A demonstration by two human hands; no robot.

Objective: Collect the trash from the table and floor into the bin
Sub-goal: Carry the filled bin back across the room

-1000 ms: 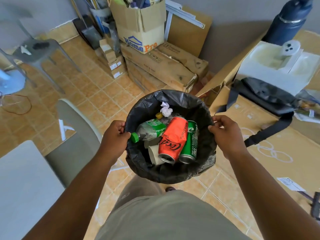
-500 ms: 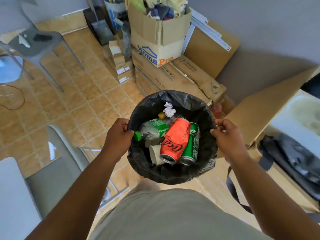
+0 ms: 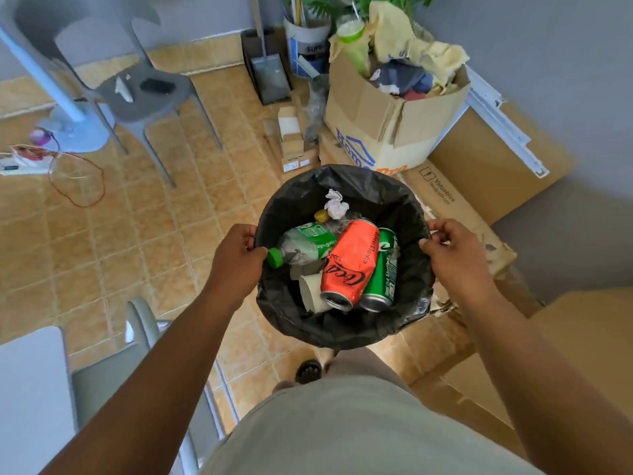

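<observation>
I carry a round bin (image 3: 356, 186) lined with a black bag in front of my body, above the floor. My left hand (image 3: 236, 255) grips its left rim and my right hand (image 3: 452, 255) grips its right rim. Inside lie a red cola can (image 3: 351, 265), a green can (image 3: 382, 272), a crushed clear bottle with a green cap (image 3: 301, 246), a white paper cup (image 3: 311, 293), a crumpled white paper (image 3: 335, 204) and a small yellow cap (image 3: 322, 216).
An open cardboard box (image 3: 387, 111) stuffed with cloth sits on flat cartons (image 3: 455, 207) against the wall ahead. A grey plastic chair (image 3: 144, 94), a fan base (image 3: 75, 128) and a red cable (image 3: 78, 180) are at the left. A white table (image 3: 30, 389) and chair (image 3: 144, 337) stand beside me.
I have turned left with the bin: the table with the black bag and flask has left the view, and the box, chair and fan now show more fully. Both hands keep their hold.
</observation>
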